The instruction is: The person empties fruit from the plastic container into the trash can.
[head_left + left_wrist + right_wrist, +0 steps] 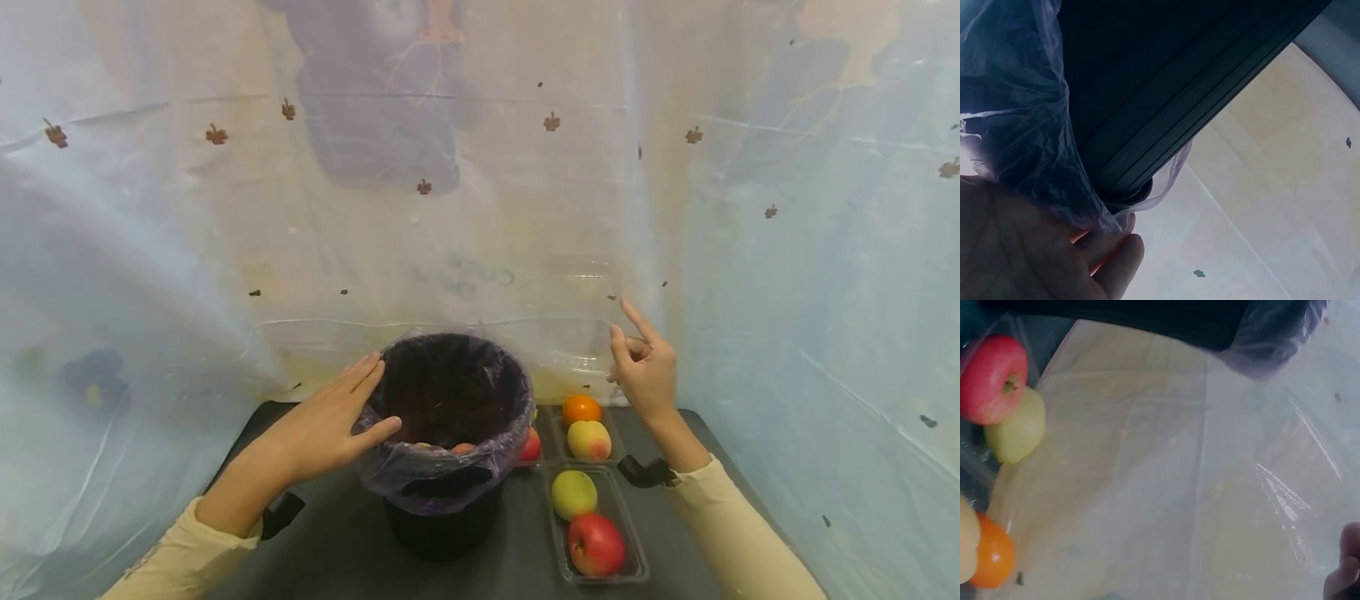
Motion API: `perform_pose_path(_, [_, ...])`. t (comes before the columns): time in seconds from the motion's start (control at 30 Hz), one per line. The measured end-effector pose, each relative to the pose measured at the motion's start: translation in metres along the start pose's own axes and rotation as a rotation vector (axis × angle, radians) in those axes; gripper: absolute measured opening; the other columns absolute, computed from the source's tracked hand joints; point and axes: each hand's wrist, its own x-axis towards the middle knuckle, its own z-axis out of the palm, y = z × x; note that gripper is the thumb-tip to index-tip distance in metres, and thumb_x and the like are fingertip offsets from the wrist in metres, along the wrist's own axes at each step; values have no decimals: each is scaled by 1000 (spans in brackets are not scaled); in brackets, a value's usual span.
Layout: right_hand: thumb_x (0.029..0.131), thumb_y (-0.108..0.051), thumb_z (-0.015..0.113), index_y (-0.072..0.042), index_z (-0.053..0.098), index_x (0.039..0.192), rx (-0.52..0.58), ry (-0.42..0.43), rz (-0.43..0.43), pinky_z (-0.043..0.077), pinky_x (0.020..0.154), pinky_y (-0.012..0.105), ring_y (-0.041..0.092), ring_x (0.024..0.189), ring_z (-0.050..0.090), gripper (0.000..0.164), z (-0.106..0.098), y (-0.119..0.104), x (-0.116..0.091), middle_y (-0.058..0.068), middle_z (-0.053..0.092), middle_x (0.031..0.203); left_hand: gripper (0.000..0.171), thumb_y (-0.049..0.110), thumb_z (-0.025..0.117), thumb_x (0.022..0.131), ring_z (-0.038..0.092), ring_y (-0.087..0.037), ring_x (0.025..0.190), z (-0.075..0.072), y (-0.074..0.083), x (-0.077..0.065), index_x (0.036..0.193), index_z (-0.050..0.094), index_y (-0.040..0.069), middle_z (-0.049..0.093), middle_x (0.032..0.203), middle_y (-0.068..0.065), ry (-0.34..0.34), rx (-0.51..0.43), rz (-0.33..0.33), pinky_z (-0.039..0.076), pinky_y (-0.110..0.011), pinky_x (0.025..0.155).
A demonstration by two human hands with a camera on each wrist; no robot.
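A black bin (442, 525) lined with a translucent purple bag (517, 446) stands in the middle of the table. My left hand (322, 425) rests at the bin's left rim, its fingers extended against the bag. In the left wrist view, the fingertips touch the bag's folded edge (1094, 212). Little of the fruit (462, 448) inside the bin shows. My right hand (648, 367) is raised at the right and pinches a clear plastic tray (585, 358) by its side. That tray is held up off the table and shows mostly as reflections, also in the right wrist view.
Right of the bin, a clear tray (637, 567) holds a green apple (574, 495) and a red apple (596, 544). Behind it, another has an orange (581, 409) and a yellow-red fruit (589, 440). A red fruit (530, 447) is partly hidden by the bin. Plastic sheeting (480, 233) surrounds the table.
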Motion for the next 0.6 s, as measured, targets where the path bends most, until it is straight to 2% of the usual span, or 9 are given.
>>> perform_pose_path(0.17, [105, 3, 62, -4, 57, 155, -1, -32, 106, 48, 37, 25, 9, 36, 53, 51, -19, 10, -8, 7, 42, 46, 100, 73, 47, 105, 15, -42, 164, 0, 1, -1, 172, 19, 3, 14, 179, -17, 1, -8, -1, 20, -67, 128])
perform_pose_path(0.33, [106, 1, 62, -1, 57, 154, 2, -37, 155, 45, 35, 26, 12, 34, 51, 48, -35, 26, -16, 9, 42, 45, 102, 76, 44, 104, 14, -41, 165, 1, 0, -1, 172, 18, 4, 13, 179, -16, 4, -4, -5, 19, -67, 128])
perform_pose_path(0.5, [106, 2, 61, 3, 56, 153, 16, -17, 190, 43, 34, 25, 12, 32, 50, 47, -52, 61, -28, 11, 45, 43, 103, 77, 43, 104, 14, -41, 165, 2, -1, -1, 172, 18, 4, 12, 180, -16, 3, 3, -9, 19, -67, 128])
perform_pose_path(0.6, [108, -2, 61, -2, 56, 155, -27, -9, 236, 47, 36, 25, 10, 32, 50, 48, -62, 82, -36, 6, 47, 42, 103, 77, 43, 104, 14, -42, 165, 2, -1, -1, 172, 18, 4, 13, 179, -16, 3, 4, -11, 19, -67, 128])
